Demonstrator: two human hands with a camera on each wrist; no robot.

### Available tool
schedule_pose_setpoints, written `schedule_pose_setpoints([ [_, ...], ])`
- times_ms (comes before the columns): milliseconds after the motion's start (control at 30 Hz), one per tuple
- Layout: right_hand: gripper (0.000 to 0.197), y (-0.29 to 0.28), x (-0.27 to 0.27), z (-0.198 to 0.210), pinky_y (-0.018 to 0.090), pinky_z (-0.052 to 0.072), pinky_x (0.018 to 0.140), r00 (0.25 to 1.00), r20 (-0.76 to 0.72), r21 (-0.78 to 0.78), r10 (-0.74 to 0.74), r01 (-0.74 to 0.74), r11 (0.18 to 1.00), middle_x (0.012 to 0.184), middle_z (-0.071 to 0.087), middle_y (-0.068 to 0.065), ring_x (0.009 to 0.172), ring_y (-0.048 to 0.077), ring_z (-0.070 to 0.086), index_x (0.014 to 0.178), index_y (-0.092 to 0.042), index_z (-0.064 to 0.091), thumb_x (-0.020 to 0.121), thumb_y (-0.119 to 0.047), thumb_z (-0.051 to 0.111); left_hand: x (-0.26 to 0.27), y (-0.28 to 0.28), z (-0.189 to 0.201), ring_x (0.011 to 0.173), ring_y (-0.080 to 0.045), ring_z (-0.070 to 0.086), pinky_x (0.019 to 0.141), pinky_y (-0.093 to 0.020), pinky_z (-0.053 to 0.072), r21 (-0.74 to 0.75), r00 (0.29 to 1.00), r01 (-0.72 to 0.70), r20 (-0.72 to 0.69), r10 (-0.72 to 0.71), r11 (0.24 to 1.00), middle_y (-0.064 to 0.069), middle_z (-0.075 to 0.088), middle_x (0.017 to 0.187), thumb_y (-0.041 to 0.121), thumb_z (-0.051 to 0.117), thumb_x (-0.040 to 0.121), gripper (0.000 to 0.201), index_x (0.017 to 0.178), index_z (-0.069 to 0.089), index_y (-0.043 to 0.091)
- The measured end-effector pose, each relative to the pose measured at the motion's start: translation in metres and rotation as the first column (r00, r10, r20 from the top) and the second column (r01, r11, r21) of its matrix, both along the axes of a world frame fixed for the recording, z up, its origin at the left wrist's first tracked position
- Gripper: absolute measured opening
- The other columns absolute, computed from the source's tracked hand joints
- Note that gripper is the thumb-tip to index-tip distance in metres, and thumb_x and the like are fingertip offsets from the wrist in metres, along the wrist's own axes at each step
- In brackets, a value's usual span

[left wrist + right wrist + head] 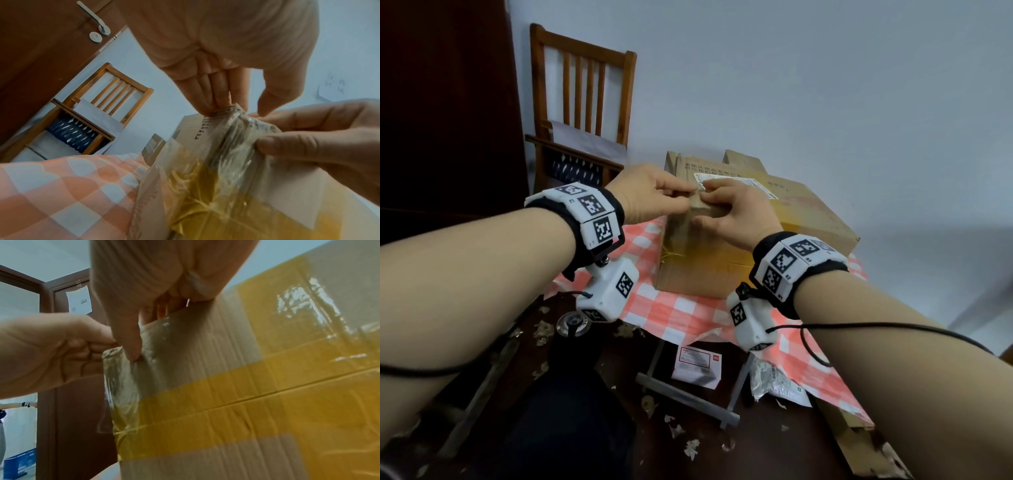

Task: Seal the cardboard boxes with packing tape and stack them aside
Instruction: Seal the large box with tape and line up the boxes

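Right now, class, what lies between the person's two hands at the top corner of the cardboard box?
A crumpled strip of clear packing tape, pinched by the left hand and right hand against the cardboard box corner; the left wrist view shows it best.

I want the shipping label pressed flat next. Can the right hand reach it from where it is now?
Probably yes. The right hand grips the clear tape at the box corner, and the label lies on the box top just beyond its fingers, uncovered. It would have to release the tape first.
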State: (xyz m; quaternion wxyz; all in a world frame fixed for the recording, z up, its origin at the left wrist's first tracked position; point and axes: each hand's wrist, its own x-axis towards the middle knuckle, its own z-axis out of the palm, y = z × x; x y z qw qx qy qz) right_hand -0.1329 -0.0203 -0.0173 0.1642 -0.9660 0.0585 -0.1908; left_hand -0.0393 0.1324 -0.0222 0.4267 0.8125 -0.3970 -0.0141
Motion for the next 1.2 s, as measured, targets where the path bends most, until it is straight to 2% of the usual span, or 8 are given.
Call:
schedule_pose_setpoints([
  [167, 0.028, 0.002, -0.003, 0.003, 0.032, 0.045, 0.097, 1.000, 0.021, 0.092, -0.015, 0.013, 0.996, 0.123, 0.060, 0.004, 0.113, 0.021, 0.056, 0.098, -0.007, 0.065, 0.073, -0.017, 0.070, -0.008, -0.005, -0.002, 0.114, -0.013, 0.056, 0.096, -0.027, 0.042, 0.088, 0.967, -0.094, 0.246, 0.069, 0.992, 0.004, 0.064, 0.125, 0.049, 0.070, 0.076, 0.050, 0.119, 0.066, 0.024],
  [300, 0.063, 0.009, -0.006, 0.002, 0.036, 0.045, 0.101, 0.998, 0.048, 0.145, 0.045, -0.052, 0.988, 0.128, 0.058, 0.003, 0.118, 0.020, 0.055, 0.123, -0.016, 0.058, 0.063, -0.036, 0.053, -0.012, -0.007, -0.003, 0.115, -0.019, 0.057, 0.098, -0.034, 0.044, 0.149, 0.943, -0.119, 0.325, 0.065, 0.982, 0.000, 0.063, 0.126, 0.051, 0.064, 0.080, 0.052, 0.125, 0.062, 0.025],
  [467, 0.051, 0.004, -0.005, 0.004, 0.026, 0.033, 0.108, 0.998, -0.065, -0.047, -0.004, 0.001, 0.999, 0.144, 0.044, -0.007, 0.131, 0.015, 0.042, 0.132, -0.020, 0.056, 0.083, -0.031, 0.063, -0.015, -0.006, -0.011, 0.119, -0.024, 0.055, 0.099, -0.036, 0.041, 0.139, 0.921, -0.065, 0.388, 0.006, 0.988, 0.000, 0.059, 0.132, 0.043, 0.065, 0.083, 0.054, 0.133, 0.053, 0.029],
  [600, 0.057, 0.007, -0.005, 0.001, 0.029, 0.039, 0.103, 0.999, -0.053, -0.113, -0.003, -0.003, 0.994, 0.143, 0.045, -0.005, 0.126, 0.017, 0.047, 0.129, -0.016, 0.058, 0.076, -0.038, 0.060, -0.004, -0.001, -0.025, 0.136, -0.017, 0.038, 0.110, -0.032, 0.029, 0.182, 0.932, 0.008, 0.355, -0.073, 0.983, 0.004, 0.036, 0.151, 0.030, 0.077, 0.075, 0.083, 0.145, 0.035, 0.025],
  [767, 0.069, 0.014, -0.004, -0.005, 0.028, 0.044, 0.087, 1.000, -0.016, -0.158, -0.006, 0.004, 0.987, 0.130, 0.052, 0.002, 0.110, 0.022, 0.055, 0.124, -0.014, 0.055, 0.063, -0.043, 0.043, -0.001, -0.003, -0.034, 0.136, -0.017, 0.035, 0.109, -0.034, 0.034, 0.245, 0.903, 0.056, 0.401, -0.154, 0.968, 0.003, 0.025, 0.154, 0.024, 0.084, 0.067, 0.104, 0.150, 0.021, 0.021],
  [900, 0.065, 0.012, -0.002, -0.009, 0.028, 0.039, 0.091, 1.000, -0.023, -0.224, -0.009, 0.004, 0.975, 0.132, 0.048, 0.004, 0.115, 0.022, 0.051, 0.129, -0.012, 0.048, 0.072, -0.041, 0.059, 0.000, -0.005, -0.038, 0.137, -0.014, 0.031, 0.110, -0.028, 0.029, 0.227, 0.895, 0.068, 0.417, -0.161, 0.971, 0.001, 0.025, 0.153, 0.025, 0.086, 0.064, 0.108, 0.149, 0.020, 0.019],
  [1033, 0.091, 0.016, 0.000, -0.019, 0.032, 0.025, 0.105, 0.998, -0.024, -0.381, -0.065, 0.051, 0.923, 0.141, 0.036, 0.004, 0.130, 0.021, 0.035, 0.136, -0.013, 0.037, 0.065, -0.059, 0.073, -0.002, -0.006, -0.033, 0.135, -0.014, 0.035, 0.106, -0.017, 0.023, 0.173, 0.907, 0.050, 0.404, -0.117, 0.984, 0.001, 0.036, 0.149, 0.024, 0.088, 0.060, 0.103, 0.146, 0.031, 0.016],
  [1200, 0.085, 0.021, 0.008, -0.024, 0.032, 0.025, 0.105, 0.993, 0.029, -0.431, -0.116, 0.117, 0.895, 0.138, 0.037, 0.004, 0.128, 0.021, 0.035, 0.131, -0.013, 0.039, 0.067, -0.055, 0.075, 0.006, 0.003, -0.008, 0.124, -0.014, 0.051, 0.109, -0.031, 0.035, 0.212, 0.934, 0.071, 0.329, -0.140, 0.975, 0.005, 0.053, 0.136, 0.024, 0.087, 0.059, 0.087, 0.137, 0.048, 0.023],
])
